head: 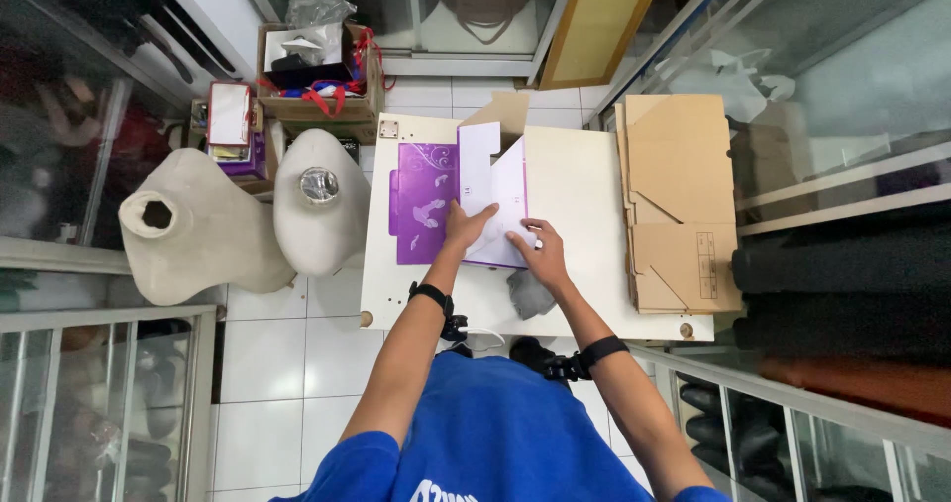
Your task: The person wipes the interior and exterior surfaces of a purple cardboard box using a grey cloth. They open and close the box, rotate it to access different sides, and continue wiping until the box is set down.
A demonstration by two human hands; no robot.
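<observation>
A flat purple cardboard box sheet (424,203) with pale swirl patterns lies on a small white table (580,195). Its right part is folded up, showing a white inner panel (495,190). My left hand (464,226) presses on the sheet at the fold, fingers spread. My right hand (540,251) rests on the lower right edge of the white panel, fingers bent over it. Both wrists wear black bands.
A stack of flat brown cardboard pieces (679,200) lies along the table's right side. A grey cloth (530,294) sits by my right wrist. Two pale mannequin torsos (198,226) stand on the tiled floor at left, boxes (317,76) behind them. Glass cabinets (842,106) flank both sides.
</observation>
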